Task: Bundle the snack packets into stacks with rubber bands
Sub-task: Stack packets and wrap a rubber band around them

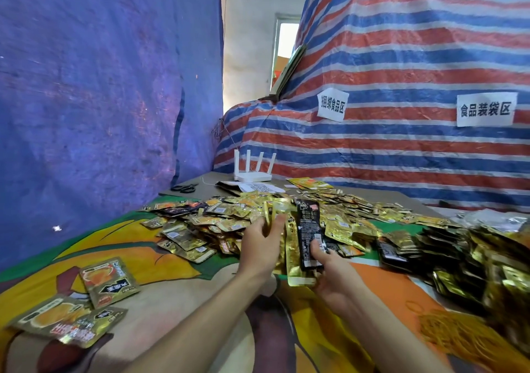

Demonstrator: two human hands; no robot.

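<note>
A wide heap of gold and black snack packets covers the middle of the table. My right hand grips an upright stack of packets, gold ones behind and a black one in front, with the thumb on the black one. My left hand pinches a single gold packet just left of that stack. A loose pile of yellow rubber bands lies at the lower right. Bundled packet stacks lie in a row at the right.
Three loose packets lie at the lower left on the colourful tablecloth. Black scissors, a white router and papers sit at the far edge. A blue tarp hangs on the left, a striped tarp on the right.
</note>
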